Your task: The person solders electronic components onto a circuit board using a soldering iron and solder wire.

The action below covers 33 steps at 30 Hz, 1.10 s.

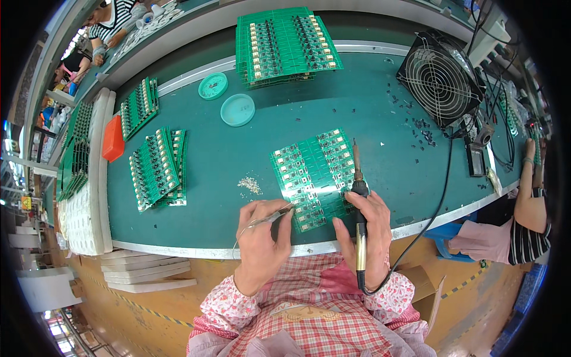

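Note:
A green circuit board panel (315, 172) with rows of small components lies tilted on the table in front of me. My right hand (373, 232) is closed around a soldering iron (360, 208); its tip points away from me, by the panel's right edge. The fingers of that hand are at the panel's near right side. My left hand (262, 238) is closed on metal tweezers (269, 219), whose points reach the panel's near left edge. A thin wire-like curve hangs by that hand, too fine to name. Just beyond it lies a small heap of tiny pale parts (250, 185).
Stacked boards (285, 50) stand at the back, with more boards (156, 169) at left near a red box (113, 138). Two round turquoise dishes (238, 110) lie between. At right are a black fan (439, 80), scattered black bits (423, 132) and the iron's cord (441, 202). Other people sit nearby.

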{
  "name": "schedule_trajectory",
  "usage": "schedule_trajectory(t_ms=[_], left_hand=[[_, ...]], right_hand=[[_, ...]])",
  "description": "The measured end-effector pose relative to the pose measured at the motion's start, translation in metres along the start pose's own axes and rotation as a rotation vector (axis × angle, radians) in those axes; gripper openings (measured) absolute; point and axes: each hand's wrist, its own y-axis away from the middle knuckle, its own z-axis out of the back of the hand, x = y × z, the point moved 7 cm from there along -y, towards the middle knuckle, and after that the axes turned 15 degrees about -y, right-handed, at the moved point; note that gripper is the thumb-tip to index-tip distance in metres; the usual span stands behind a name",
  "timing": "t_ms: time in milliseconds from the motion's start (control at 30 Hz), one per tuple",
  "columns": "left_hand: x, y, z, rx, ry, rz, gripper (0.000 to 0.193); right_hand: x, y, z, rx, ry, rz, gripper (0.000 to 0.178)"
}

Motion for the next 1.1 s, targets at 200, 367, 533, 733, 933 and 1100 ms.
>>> schedule_trajectory(t_ms=[200,367,533,733,933,1100], left_hand=[[0.0,-0.001,-0.001,-0.017,-0.007,-0.003,0.021],[0.0,-0.001,-0.003,-0.011,-0.01,-0.016,0.022],[-0.002,-0.003,-0.001,-0.023,-0.018,-0.018,0.021],[-0.001,-0.002,-0.001,-0.025,-0.024,-0.018,0.021],[-0.003,-0.003,0.0,-0.033,-0.025,-0.02,0.02],[-0.004,-0.004,0.0,-0.049,-0.021,-0.024,0.02]], right_hand=[[0.0,0.0,0.001,-0.008,-0.012,0.011,0.053],[0.0,0.003,0.003,-0.013,-0.082,0.021,0.051],[-0.001,0.014,0.011,-0.018,-0.23,0.007,0.039],[-0.005,0.025,0.013,-0.05,-0.689,-0.093,0.017],[0.004,0.022,0.015,-0.028,-0.75,-0.005,0.015],[0.007,0.02,0.012,-0.009,-0.755,-0.013,0.016]])
